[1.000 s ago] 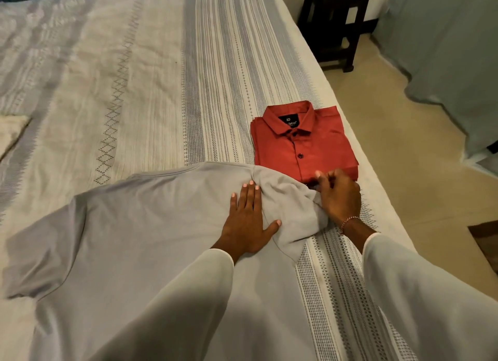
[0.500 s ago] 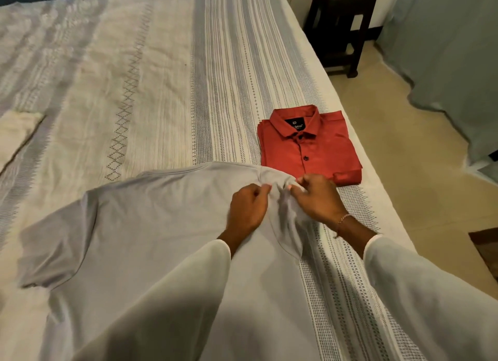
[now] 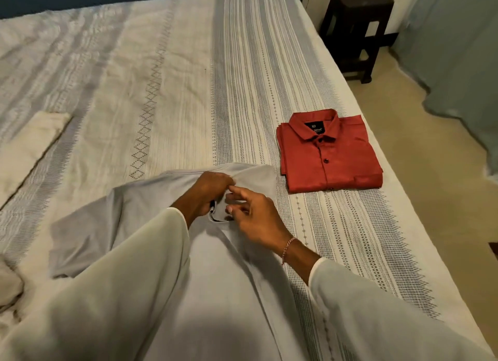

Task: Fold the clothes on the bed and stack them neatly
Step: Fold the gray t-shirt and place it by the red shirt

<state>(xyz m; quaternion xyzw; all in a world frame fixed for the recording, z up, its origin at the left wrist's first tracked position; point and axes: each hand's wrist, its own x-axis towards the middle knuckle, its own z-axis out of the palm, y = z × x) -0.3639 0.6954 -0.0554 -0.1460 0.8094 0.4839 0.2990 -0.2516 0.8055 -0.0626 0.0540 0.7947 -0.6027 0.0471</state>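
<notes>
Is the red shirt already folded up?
Yes, the red shirt lies as a neat folded rectangle, collar up, on the bed, beside the grey T-shirt.

Black neck label inside the collar of the folded red shirt, at 2 o'clock on the bed: pale lettering present, too small to read.

Bed w/ striped cream-grey cover. On it: grey tee spread flat near the front edge, folded red shirt just right of it by the bed's right edge, cream cloth far left, another pale bundle at lower left.
</notes>
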